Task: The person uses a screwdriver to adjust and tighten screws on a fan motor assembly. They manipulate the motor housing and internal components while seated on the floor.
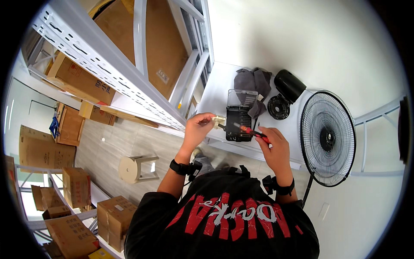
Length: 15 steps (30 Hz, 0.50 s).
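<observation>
My left hand pinches a small cream-coloured part with a short dark piece at it. My right hand grips a red-and-black screwdriver, its tip end angled toward the left over an open black bit case with a clear lid raised at the back. The case sits on a white bench between my hands. Behind it lie a crumpled dark grey cloth and black fan housing parts. A fan with a round wire grille is at the right.
A white metal rack with cardboard boxes rises at my left. More boxes fill shelving at lower left. A cream stool and wooden crate stand on the floor. A white wall is behind the bench.
</observation>
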Available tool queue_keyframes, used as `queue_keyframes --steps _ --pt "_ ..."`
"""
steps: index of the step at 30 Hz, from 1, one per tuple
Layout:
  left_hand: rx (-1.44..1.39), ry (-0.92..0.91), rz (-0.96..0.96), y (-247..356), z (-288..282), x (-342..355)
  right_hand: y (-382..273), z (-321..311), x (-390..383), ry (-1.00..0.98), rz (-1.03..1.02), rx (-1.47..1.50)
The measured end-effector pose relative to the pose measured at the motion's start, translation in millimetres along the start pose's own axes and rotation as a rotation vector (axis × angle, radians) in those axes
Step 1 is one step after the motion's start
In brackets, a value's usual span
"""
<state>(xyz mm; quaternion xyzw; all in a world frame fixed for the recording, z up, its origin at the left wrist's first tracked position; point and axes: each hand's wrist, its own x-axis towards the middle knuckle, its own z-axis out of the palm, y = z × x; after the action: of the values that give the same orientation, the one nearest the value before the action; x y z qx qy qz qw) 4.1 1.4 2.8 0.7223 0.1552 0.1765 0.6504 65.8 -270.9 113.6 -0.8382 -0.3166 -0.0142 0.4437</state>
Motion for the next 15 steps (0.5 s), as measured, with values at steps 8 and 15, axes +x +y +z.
queue_keyframes --steps 8,15 --pt "0.043 -0.021 0.052 8.6 8.7 -4.6 1.2 15.5 -4.8 -0.012 -0.082 0.056" --pt "-0.016 -0.027 0.021 13.6 11.8 -7.5 5.7 19.4 -3.8 0.031 -0.173 0.030"
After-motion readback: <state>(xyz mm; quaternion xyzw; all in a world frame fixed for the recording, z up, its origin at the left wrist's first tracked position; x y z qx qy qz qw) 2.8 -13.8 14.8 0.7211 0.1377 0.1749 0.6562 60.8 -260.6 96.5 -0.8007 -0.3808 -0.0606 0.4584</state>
